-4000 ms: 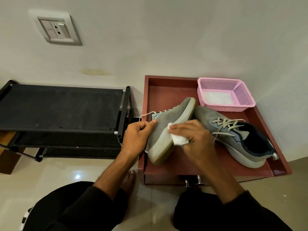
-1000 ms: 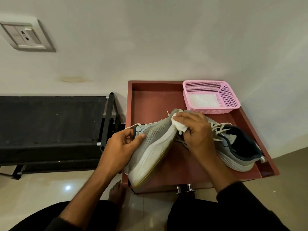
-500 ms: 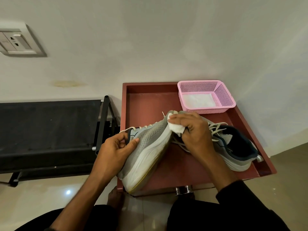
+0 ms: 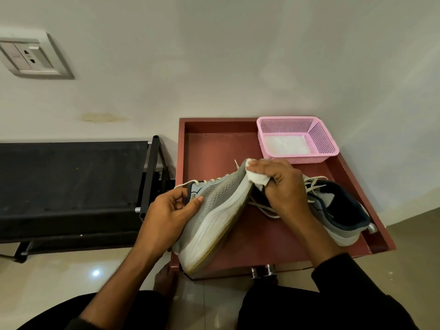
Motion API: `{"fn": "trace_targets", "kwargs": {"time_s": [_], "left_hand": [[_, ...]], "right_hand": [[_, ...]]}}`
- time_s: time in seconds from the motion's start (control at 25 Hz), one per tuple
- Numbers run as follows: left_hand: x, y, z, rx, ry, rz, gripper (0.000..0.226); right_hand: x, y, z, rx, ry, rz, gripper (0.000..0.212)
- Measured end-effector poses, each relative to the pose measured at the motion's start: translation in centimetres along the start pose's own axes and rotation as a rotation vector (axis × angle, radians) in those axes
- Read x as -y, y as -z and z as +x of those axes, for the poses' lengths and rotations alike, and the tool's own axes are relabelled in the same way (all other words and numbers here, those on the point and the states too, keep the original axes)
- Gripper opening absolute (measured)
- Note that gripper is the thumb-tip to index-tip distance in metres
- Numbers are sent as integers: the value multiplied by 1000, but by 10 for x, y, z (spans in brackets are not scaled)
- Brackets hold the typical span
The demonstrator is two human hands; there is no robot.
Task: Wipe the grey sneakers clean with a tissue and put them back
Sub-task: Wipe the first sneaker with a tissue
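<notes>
My left hand (image 4: 166,215) grips a grey sneaker (image 4: 214,217) near its collar and holds it tilted on its side, white sole toward me, heel at the front edge of the red-brown tray (image 4: 214,148). My right hand (image 4: 283,186) presses a crumpled white tissue (image 4: 257,178) against the toe end of that sneaker. The second grey sneaker (image 4: 342,210), with a dark lining and loose white laces, lies on the tray to the right, partly hidden behind my right hand and forearm.
A pink mesh basket (image 4: 321,139) with white tissues inside stands at the tray's back right corner. A black shoe rack (image 4: 71,177) sits to the left against the wall. A wall socket (image 4: 31,58) is at upper left. My knees fill the bottom.
My right hand with the tissue has moved from the sneaker's sole edge up to its toe end over the last seconds. My left hand keeps the same grip.
</notes>
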State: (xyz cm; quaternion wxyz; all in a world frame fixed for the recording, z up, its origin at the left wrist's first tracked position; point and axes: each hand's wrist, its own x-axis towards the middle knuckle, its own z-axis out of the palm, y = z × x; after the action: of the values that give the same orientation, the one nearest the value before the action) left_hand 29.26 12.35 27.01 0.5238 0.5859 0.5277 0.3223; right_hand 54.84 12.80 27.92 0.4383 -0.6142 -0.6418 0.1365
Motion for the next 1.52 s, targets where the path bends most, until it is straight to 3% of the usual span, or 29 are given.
{"fn": "trace_targets", "kwargs": {"time_s": [0.2, 0.4, 0.48, 0.72, 0.92, 1.04, 1.12, 1.32, 1.4, 1.52], "left_hand": [[4, 1, 2, -7, 2, 14, 37], [3, -1, 3, 15, 1, 0, 45], [3, -1, 3, 11, -4, -5, 44], [-3, -1, -1, -23, 20, -31, 36], [-4, 0, -2, -50, 32, -21, 46], [-6, -2, -2, -64, 18, -15, 57], [-8, -3, -1, -56, 22, -27, 65], [-10, -4, -3, -46, 35, -60, 77], [-9, -4, -3, -54, 27, -80, 69], [-10, -4, -4, -44, 2, -137, 69]], "right_hand": [[13, 9, -24, 275, 235, 11, 27], [-10, 1, 8, -46, 16, -84, 45], [-9, -2, 12, -72, -57, -109, 47], [36, -5, -33, 169, 154, -220, 36], [78, -17, -73, 302, 140, 79, 37], [82, -22, -77, 405, 335, 103, 35], [67, -23, -56, 326, 358, -40, 35], [44, -22, -9, -13, 67, -351, 37], [59, -32, -22, 67, 92, -291, 39], [82, -34, -49, 320, 281, -145, 40]]}}
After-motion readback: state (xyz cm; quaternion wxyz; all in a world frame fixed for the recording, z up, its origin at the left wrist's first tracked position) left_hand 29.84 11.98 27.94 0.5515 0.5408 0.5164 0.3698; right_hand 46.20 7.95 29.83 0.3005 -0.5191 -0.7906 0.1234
